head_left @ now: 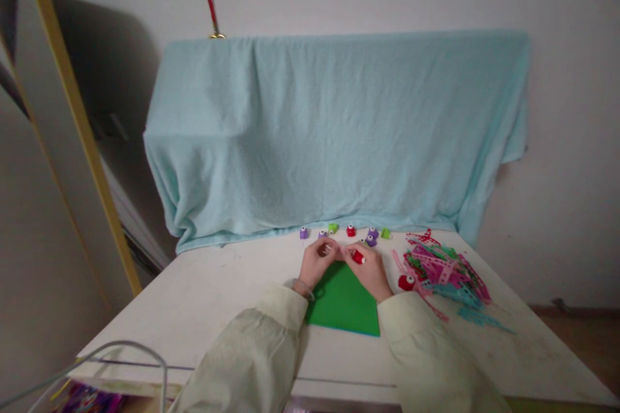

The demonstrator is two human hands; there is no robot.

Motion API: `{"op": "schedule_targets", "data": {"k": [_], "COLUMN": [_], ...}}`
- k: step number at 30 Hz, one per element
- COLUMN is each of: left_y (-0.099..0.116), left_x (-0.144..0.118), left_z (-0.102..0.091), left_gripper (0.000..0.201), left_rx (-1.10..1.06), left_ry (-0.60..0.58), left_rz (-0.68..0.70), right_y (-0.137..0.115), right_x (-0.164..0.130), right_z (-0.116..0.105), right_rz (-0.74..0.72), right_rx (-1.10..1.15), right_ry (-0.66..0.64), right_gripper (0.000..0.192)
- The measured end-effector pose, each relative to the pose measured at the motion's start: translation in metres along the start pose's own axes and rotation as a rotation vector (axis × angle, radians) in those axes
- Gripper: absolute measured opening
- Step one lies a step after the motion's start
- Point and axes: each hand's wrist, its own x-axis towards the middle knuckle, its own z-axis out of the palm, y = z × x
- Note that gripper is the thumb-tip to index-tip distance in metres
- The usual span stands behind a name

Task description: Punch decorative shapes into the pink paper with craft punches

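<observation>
Over the green sheet (345,302), right hand (372,271) grips a half-hidden red punch (358,258); left hand's (317,261) grasp unclear

Both arms wear loose, pale cream sleeves, lower centre of the frame. A thin bracelet (303,286) circles the left wrist.

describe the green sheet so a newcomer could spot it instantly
On the white table, in front of the draped pale-blue cloth, it lies flat under both hands, left hand and right hand. The green sheet is one plain solid piece, unlike the tangled pink-and-teal strips beside it.
</observation>
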Motion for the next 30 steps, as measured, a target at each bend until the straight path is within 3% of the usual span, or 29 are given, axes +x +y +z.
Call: {"op": "schedule_targets", "data": {"k": [6, 12, 17, 21, 26, 28, 30], "left_y": [-0.002, -0.006, -0.011, -0.005, 0.011, 0.010, 0.006], "left_x": [0.006, 0.007, 0.005, -0.002, -0.014, -0.017, -0.015], "left_z": [-0.007, -0.006, 0.001, 0.012, 0.019, 0.019, 0.017], "left_gripper": [0.020, 0.023, 0.020, 0.024, 0.047, 0.054, 0.057], "left_rx": [-0.015, -0.106, -0.156, -0.107, 0.000, 0.065, 0.093], "left_ry": [0.129, 0.120, 0.013, -0.142, -0.469, -0.493, -0.390], "left_rz": [0.006, -0.021, -0.068, -0.072, 0.125, 0.155, 0.156], "right_y": [0.000, 0.010, 0.019, 0.019, 0.009, 0.007, 0.006], "right_x": [0.001, -0.001, 0.000, 0.003, 0.004, 0.004, 0.004], "right_z": [-0.002, 0.000, -0.007, -0.016, -0.020, -0.020, -0.019], "right_rz": [0.022, 0.120, 0.292, 0.312, 0.312, 0.314, 0.319], "right_rx": [0.009, -0.036, -0.057, -0.012, 0.070, 0.087, 0.103], "right_ry": [0.009, 0.078, 0.383, 0.558, 0.613, 0.613, 0.602], "right_gripper": [0.015, 0.015, 0.020, 0.023, 0.028, 0.028, 0.029]}}
